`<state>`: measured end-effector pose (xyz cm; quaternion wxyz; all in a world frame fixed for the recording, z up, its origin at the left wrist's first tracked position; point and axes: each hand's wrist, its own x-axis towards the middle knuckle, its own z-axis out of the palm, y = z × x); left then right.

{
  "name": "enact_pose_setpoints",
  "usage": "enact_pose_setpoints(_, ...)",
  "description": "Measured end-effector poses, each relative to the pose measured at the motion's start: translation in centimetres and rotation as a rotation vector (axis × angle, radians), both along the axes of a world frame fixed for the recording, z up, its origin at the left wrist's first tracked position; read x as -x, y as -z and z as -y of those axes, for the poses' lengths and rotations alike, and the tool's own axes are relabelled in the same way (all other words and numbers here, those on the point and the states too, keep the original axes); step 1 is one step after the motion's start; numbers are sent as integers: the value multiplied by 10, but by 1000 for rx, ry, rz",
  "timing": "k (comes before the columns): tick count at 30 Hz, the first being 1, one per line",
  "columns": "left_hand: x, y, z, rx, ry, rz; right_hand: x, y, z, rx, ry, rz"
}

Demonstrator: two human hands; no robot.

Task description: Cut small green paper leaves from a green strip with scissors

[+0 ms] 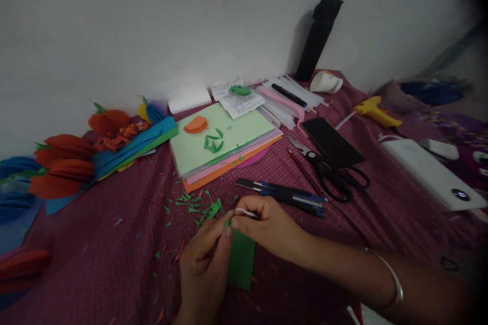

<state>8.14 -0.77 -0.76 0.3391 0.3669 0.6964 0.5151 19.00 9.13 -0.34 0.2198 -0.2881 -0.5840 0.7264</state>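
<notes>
My left hand (206, 254) is closed in a pinch, its thumb and fingertips on a small piece of green paper (227, 223). Right beside it, my right hand (270, 228) is also closed, with its fingertips touching the same spot. A thin curved white-and-dark item (244, 211) shows between the right fingers; its kind is not clear. Below the fingertips, a green paper rectangle (242, 261) shows, partly covered by both hands. Green paper scraps (208, 208) lie scattered just beyond the left hand.
Beyond my hands lie cutters (285, 195), scissors (331, 172), a pencil (305, 170) and a phone (331, 142). Coloured sheets (244, 132) carry green cut pieces. Paper pumpkins (64, 177) stand left; a yellow glue gun (377, 111) and white power bank (427, 170) lie right.
</notes>
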Motion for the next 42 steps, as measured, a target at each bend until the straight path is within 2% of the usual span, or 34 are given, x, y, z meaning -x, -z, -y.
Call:
enact_pose_setpoints(3, 0, -2, -1, 12, 38, 37, -1, 2, 0, -137, 20, 36)
enact_pose_setpoints(7, 5, 3, -3, 41, 52, 389, -3, 4, 1, -269, 15, 68)
enact_pose_setpoints(10, 10, 6, -5, 37, 80, 606, -5, 2, 3, -249, -60, 53)
enact_pose_setpoints(16, 19, 6, -6, 126, 228, 850, -10, -5, 4, -138, -162, 37)
enact_pose_setpoints(19, 29, 4, -4, 143, 303, 835, -12, -7, -1, -128, -160, 57)
enact_pose_setpoints(22, 43, 1, -3, 89, 338, 764, -13, -8, -7, -143, -120, 62)
enact_pose_setpoints(26, 55, -2, -4, -17, 201, 709, -15, -8, -13, -182, -63, 86)
enact_pose_setpoints(28, 54, 1, -5, -46, 187, 699, -14, -7, -11, -219, -74, 104)
enact_pose_setpoints(30, 46, 5, -6, -51, 243, 689, -13, -5, -6, -262, -108, 131)
enact_pose_setpoints(34, 29, 9, -7, 31, 321, 729, -11, -2, 5, -335, -177, 148)
enact_pose_setpoints(37, 25, 6, -6, 97, 322, 761, -10, -2, 7, -316, -182, 140)
enact_pose_setpoints(42, 35, 1, -3, 102, 298, 720, -10, -5, 0, -261, -163, 149)
